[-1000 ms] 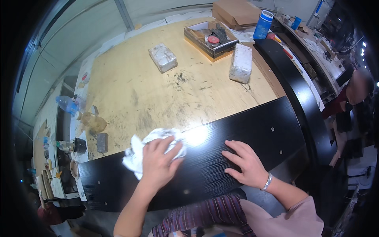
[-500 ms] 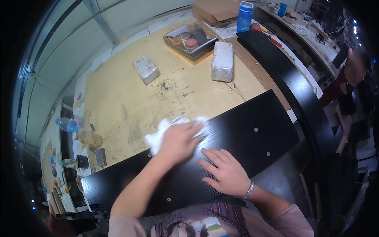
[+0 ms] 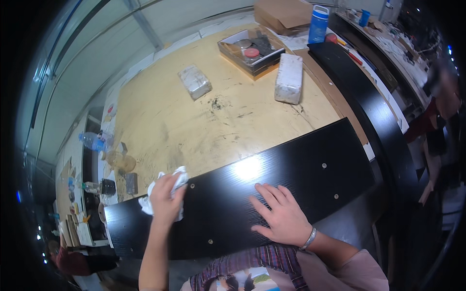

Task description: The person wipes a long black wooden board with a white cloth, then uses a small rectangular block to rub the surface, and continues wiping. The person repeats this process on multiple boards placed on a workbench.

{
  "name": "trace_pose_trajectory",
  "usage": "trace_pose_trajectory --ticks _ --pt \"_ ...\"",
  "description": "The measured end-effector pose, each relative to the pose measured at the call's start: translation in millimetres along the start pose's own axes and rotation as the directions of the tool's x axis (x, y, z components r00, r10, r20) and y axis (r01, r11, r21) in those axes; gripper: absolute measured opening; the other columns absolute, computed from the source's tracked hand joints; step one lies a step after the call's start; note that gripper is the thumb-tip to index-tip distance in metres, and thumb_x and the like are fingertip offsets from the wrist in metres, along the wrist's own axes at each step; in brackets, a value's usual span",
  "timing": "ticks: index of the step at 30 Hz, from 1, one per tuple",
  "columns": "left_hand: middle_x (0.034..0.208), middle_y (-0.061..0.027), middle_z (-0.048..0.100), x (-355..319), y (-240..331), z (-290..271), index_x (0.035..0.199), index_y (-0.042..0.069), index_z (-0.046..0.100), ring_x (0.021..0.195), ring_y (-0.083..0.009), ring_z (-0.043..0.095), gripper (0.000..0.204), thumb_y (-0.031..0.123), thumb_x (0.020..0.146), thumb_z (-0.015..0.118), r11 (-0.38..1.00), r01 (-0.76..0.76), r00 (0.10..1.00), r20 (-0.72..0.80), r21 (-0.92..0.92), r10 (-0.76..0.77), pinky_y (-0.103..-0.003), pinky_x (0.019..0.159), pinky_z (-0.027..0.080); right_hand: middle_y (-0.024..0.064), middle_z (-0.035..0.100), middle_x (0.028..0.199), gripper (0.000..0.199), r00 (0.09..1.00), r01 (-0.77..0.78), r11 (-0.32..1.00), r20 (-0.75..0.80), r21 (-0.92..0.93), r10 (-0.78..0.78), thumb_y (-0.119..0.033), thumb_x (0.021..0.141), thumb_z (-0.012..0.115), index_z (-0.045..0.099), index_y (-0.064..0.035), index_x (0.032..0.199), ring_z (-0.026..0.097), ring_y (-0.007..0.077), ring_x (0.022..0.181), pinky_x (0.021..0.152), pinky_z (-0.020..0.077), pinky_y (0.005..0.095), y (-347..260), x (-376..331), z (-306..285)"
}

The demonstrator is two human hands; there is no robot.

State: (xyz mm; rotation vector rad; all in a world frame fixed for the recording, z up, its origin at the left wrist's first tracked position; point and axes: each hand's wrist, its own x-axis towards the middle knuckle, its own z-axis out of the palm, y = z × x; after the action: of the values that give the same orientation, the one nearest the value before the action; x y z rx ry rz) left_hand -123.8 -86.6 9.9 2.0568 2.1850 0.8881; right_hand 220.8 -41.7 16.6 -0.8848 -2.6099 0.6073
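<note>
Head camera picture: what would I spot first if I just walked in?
The long shiny black board lying across the wooden table. The left hand presses a white cloth onto its left end, and the right hand lies flat on its middle. Farther back sit two pale wrapped blocks.

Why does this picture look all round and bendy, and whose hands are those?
The camera sits on a person's head and looks down, so you see that person's own arms. Its very wide lens bends straight edges near the rim. The left hand presses a crumpled white cloth onto a long black board that has small round fittings in it. The right hand, with a bracelet on its wrist, lies flat on the same board. The board rests on a scratched wooden table. Farther back lie two wrapped whitish blocks, a tray of small items, a blue bottle and a cardboard box.
</note>
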Motion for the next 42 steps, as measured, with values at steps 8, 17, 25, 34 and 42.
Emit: trace_pose_trajectory --ticks 8,17,25,34,42 --pt "0.101 -0.0079 0.072 10.6 14.3 23.5 0.109 0.011 0.076 0.092 -0.0306 0.067 0.036 0.012 0.074 0.081 0.974 -0.209 0.974 -0.073 0.083 0.215 -0.042 0.083 0.051 0.0242 0.04 0.159 0.087 0.952 0.215 0.976 0.215 0.035 -0.217 -0.057 0.075 0.083 0.055 -0.0157 0.147 0.037 0.0438 0.148 0.118 0.0329 0.0602 -8.1 -2.7 -4.0" --pt "0.097 -0.0062 0.074 -1.9 21.1 19.1 0.102 0.01 0.078 0.089 -0.0287 0.067 0.031 0.015 0.072 0.084 0.956 -0.293 0.951 -0.099 -0.002 0.292 -0.041 0.08 0.053 0.0229 0.045 0.158 0.085 0.963 0.236 0.95 0.177 -0.205 -0.201 -0.021 0.07 0.085 0.054 -0.0153 0.149 0.044 0.0449 0.144 0.115 0.0396 0.0579 -38.2 -16.2 12.9" --pt "0.11 -0.0077 0.072 -19.3 14.9 12.9 0.111 0.01 0.075 0.101 -0.0294 0.066 0.039 0.013 0.072 0.083 0.934 -0.356 0.932 -0.073 -0.02 0.354 -0.043 0.088 0.051 0.0174 0.053 0.153 0.053 0.996 0.086 0.946 0.006 -0.313 -0.089 -0.015 0.087 0.066 0.063 -0.0115 0.139 0.051 0.0377 0.141 0.111 0.0436 0.056 -66.7 -39.8 35.6" --pt "0.117 -0.0056 0.071 -55.8 -11.8 -23.2 0.11 0.012 0.076 0.107 -0.029 0.065 0.042 0.011 0.068 0.084 0.932 -0.363 0.932 -0.008 -0.018 0.363 -0.042 0.09 0.05 0.0104 0.048 0.159 0.09 0.998 0.045 0.982 0.048 -0.182 -0.036 -0.022 0.06 0.091 0.059 -0.0191 0.144 0.048 0.033 0.142 0.115 0.0396 0.0558 -57.3 -33.3 29.0" --pt "0.108 -0.0116 0.073 -79.9 -26.1 -50.1 0.109 0.008 0.077 0.101 -0.0335 0.067 0.041 0.009 0.069 0.084 0.973 -0.2 0.977 -0.101 -0.113 0.189 -0.045 0.09 0.052 0.0101 0.047 0.159 0.092 0.998 0.027 0.981 0.063 -0.194 -0.015 -0.045 0.063 0.091 0.058 -0.0194 0.145 0.045 0.0333 0.144 0.117 0.0355 0.0561 -52.0 -16.7 24.8"
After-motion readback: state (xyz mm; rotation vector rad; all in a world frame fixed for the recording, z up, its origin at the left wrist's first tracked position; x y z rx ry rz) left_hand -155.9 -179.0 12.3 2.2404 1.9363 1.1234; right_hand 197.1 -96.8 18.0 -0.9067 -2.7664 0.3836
